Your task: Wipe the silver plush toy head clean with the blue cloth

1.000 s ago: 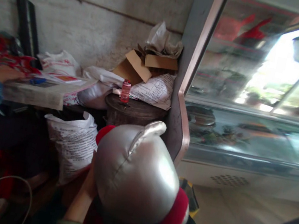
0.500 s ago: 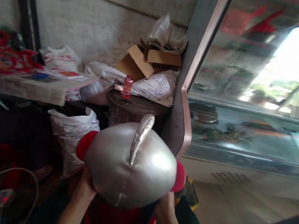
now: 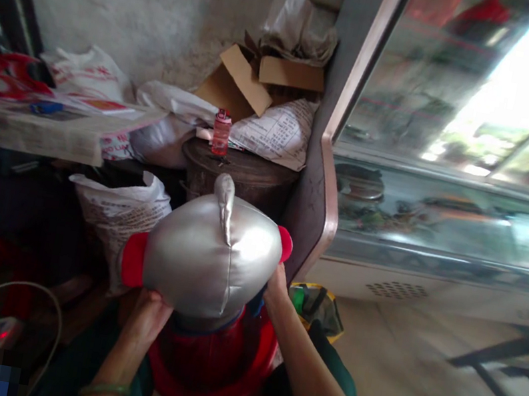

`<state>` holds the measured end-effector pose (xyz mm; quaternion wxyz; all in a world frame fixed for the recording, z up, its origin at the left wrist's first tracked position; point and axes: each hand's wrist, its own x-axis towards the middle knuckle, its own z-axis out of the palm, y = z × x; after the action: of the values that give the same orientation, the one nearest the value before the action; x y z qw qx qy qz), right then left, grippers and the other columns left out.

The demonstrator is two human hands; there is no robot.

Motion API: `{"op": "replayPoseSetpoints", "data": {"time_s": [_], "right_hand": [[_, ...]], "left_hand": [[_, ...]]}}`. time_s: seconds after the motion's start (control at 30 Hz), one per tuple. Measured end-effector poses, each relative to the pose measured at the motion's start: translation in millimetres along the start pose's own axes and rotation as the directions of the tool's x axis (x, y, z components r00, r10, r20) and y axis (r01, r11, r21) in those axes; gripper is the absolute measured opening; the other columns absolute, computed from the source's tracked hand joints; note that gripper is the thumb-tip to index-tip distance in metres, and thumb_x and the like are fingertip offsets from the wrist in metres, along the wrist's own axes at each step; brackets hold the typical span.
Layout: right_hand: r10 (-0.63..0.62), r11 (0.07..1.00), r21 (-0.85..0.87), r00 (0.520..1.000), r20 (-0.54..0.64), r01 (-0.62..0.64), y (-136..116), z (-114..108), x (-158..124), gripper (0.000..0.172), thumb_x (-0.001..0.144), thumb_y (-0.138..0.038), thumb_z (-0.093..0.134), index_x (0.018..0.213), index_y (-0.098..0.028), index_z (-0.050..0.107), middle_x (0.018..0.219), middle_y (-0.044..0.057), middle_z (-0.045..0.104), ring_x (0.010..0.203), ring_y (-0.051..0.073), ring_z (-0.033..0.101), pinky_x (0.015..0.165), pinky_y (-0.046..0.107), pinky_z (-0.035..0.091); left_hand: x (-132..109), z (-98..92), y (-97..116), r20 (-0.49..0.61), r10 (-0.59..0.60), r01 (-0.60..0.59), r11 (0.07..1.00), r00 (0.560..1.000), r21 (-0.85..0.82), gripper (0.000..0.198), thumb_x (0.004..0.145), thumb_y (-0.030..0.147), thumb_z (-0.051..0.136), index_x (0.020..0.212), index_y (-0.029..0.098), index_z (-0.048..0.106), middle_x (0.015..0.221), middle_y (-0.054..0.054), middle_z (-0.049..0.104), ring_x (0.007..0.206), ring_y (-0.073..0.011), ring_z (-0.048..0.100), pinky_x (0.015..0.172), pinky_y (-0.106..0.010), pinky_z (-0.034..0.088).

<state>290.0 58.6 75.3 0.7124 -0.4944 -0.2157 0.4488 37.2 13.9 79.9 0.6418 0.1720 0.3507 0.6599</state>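
Both hands grip one silver stuffed toy head point(image 3: 206, 259) with red ears, held low centre over my lap. Left hand point(image 3: 146, 313) cups its underside, right hand point(image 3: 276, 289) presses its right side by the red ear. Behind it: dark drum point(image 3: 242, 177) with small red bottle point(image 3: 221, 132), glass display case point(image 3: 447, 228) to the right.

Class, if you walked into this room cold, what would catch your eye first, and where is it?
The shiny silver stuffed toy head with red ears, low in the centre, held from below between the left hand and right hand. Next, the glass display case glaring with light on the right, then the small red bottle on the dark round stand behind.
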Motion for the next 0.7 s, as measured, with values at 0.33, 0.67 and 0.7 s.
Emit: {"op": "replayPoseSetpoints", "data": {"time_s": [0.33, 0.67, 0.7], "right_hand": [[0.042, 0.999, 0.011, 0.999, -0.002, -0.042, 19.9, -28.2, 3.6, 0.030, 0.088, -0.041, 0.077, 0.106, -0.018, 0.072, 0.087, 0.002, 0.078, 0.071, 0.018, 0.069, 0.068, 0.031, 0.057], [0.193, 0.981, -0.016, 0.980, -0.042, -0.194, 44.0, -49.9, 18.4, 0.029, 0.102, -0.038, 0.067, 0.120, -0.016, 0.067, 0.116, 0.007, 0.070, 0.095, 0.020, 0.071, 0.082, 0.038, 0.062], [0.201, 0.979, -0.015, 0.979, -0.040, -0.201, 44.9, -51.1, 18.0, 0.029, 0.102, -0.039, 0.067, 0.120, -0.016, 0.067, 0.115, 0.007, 0.071, 0.095, 0.020, 0.071, 0.082, 0.038, 0.062]], "left_hand": [[12.1, -16.0, -18.6, -0.029, -0.084, 0.085, 0.996, 0.996, 0.035, 0.071, 0.005, 0.056, 0.100, 0.058, 0.022, 0.067, 0.075, -0.005, 0.074, 0.130, -0.0399, 0.059, 0.105, -0.048, 0.057], [27.8, -22.6, -15.5, 0.126, -0.148, 0.128, 0.979, 0.981, 0.156, 0.063, 0.025, 0.058, 0.102, 0.063, 0.019, 0.071, 0.096, -0.015, 0.078, 0.145, -0.0431, 0.045, 0.117, -0.057, 0.045], [31.0, -24.8, -12.8, 0.107, -0.135, 0.117, 0.980, 0.985, 0.159, 0.064, 0.023, 0.061, 0.101, 0.061, 0.021, 0.070, 0.096, -0.013, 0.079, 0.150, -0.0417, 0.038, 0.119, -0.054, 0.044]]}}
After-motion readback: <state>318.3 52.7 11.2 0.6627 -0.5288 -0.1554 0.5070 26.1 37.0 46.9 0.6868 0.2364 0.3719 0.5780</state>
